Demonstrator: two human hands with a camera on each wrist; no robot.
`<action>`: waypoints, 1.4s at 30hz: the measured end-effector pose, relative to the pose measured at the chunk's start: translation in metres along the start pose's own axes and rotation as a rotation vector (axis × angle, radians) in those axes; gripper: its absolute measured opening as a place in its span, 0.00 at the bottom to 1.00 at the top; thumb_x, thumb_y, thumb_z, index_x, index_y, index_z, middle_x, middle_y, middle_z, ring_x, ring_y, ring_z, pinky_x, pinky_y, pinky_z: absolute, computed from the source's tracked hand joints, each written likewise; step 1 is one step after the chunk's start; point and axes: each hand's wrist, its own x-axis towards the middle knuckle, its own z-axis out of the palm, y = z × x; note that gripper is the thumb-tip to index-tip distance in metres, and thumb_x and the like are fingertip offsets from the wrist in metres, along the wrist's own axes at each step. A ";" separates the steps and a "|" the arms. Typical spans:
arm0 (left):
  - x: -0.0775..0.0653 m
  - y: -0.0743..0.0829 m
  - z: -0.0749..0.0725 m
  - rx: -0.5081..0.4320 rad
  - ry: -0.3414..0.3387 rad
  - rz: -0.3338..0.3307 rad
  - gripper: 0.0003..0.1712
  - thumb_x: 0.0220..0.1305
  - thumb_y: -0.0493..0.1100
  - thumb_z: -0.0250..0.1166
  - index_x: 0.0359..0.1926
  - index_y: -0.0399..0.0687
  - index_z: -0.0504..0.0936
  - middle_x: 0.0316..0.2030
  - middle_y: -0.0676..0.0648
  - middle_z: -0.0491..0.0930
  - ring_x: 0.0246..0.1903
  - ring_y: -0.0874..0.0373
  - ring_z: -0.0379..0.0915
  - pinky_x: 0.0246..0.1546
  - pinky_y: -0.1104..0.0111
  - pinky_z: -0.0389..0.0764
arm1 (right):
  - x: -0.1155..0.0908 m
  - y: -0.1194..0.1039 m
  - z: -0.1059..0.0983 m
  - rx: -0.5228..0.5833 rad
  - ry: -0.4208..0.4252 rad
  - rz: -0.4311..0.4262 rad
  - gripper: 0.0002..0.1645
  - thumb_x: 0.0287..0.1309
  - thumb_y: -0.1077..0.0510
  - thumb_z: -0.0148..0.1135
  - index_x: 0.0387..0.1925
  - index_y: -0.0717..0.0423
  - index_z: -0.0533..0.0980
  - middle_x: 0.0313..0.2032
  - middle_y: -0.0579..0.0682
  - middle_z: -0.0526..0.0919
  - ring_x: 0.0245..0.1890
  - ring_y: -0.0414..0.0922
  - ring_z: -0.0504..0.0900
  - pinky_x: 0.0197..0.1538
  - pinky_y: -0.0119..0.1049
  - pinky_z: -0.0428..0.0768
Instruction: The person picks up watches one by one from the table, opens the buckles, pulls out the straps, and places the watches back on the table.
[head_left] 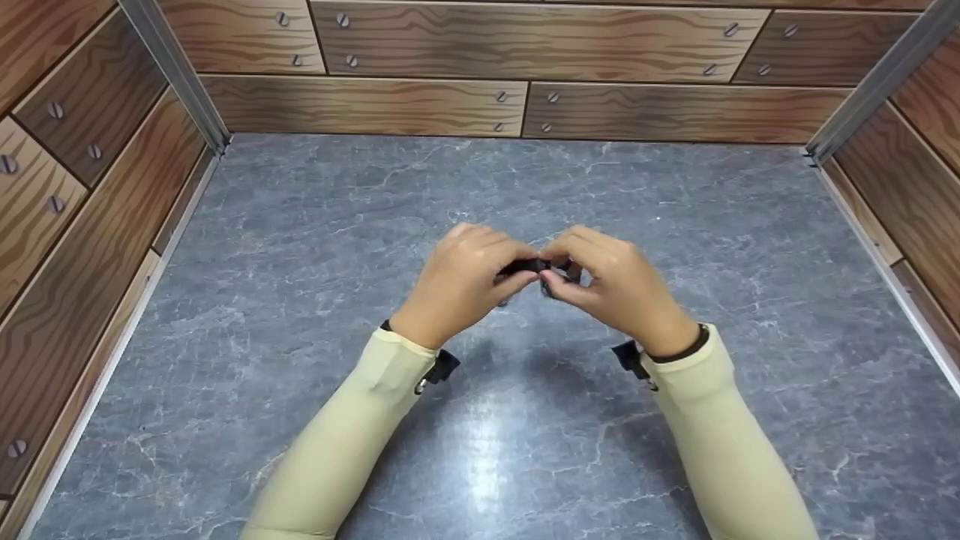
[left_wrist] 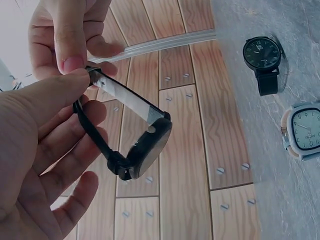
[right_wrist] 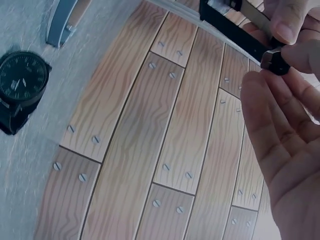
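Both hands meet above the middle of the table, holding one black wristwatch (left_wrist: pixel 150 147). Its strap forms a loop, and the case hangs at the far end in the left wrist view. My left hand (head_left: pixel 469 281) pinches the strap near its end between thumb and fingers. From the other side, my right hand (head_left: pixel 611 285) pinches the strap beside the metal buckle (right_wrist: pixel 270 59). Whether the buckle is fastened I cannot tell. In the head view, fingers cover most of the watch.
A round black watch (left_wrist: pixel 262 53) and a pale square-cased watch (left_wrist: pixel 306 129) lie on the grey marbled table (head_left: pixel 300 225) below the hands. Wood-patterned walls (head_left: pixel 420 105) enclose the table at the back and both sides.
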 end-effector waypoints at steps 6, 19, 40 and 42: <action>0.000 0.000 0.002 -0.073 0.014 0.011 0.10 0.71 0.48 0.69 0.47 0.50 0.89 0.39 0.53 0.89 0.35 0.62 0.84 0.40 0.68 0.82 | -0.001 0.002 -0.001 0.155 -0.005 0.012 0.09 0.60 0.70 0.69 0.41 0.60 0.81 0.38 0.51 0.85 0.35 0.43 0.84 0.37 0.27 0.83; -0.001 -0.001 0.002 -0.176 0.054 0.021 0.09 0.71 0.45 0.69 0.48 0.49 0.90 0.39 0.53 0.90 0.30 0.65 0.81 0.33 0.72 0.81 | -0.001 0.002 -0.003 0.296 0.021 0.051 0.09 0.60 0.73 0.67 0.41 0.61 0.81 0.39 0.51 0.85 0.38 0.42 0.85 0.39 0.30 0.86; 0.000 -0.004 0.000 -0.079 0.070 0.041 0.16 0.67 0.52 0.69 0.47 0.47 0.90 0.40 0.52 0.90 0.39 0.61 0.86 0.46 0.65 0.83 | -0.001 -0.001 -0.003 0.042 -0.002 0.017 0.12 0.63 0.63 0.72 0.48 0.57 0.83 0.43 0.51 0.85 0.37 0.43 0.84 0.41 0.34 0.84; -0.001 -0.003 0.000 -0.060 0.059 0.044 0.15 0.68 0.52 0.69 0.47 0.47 0.90 0.39 0.52 0.90 0.37 0.61 0.86 0.45 0.66 0.83 | 0.000 -0.001 -0.003 0.026 -0.004 0.013 0.10 0.64 0.62 0.72 0.47 0.57 0.83 0.42 0.51 0.85 0.36 0.42 0.84 0.40 0.33 0.84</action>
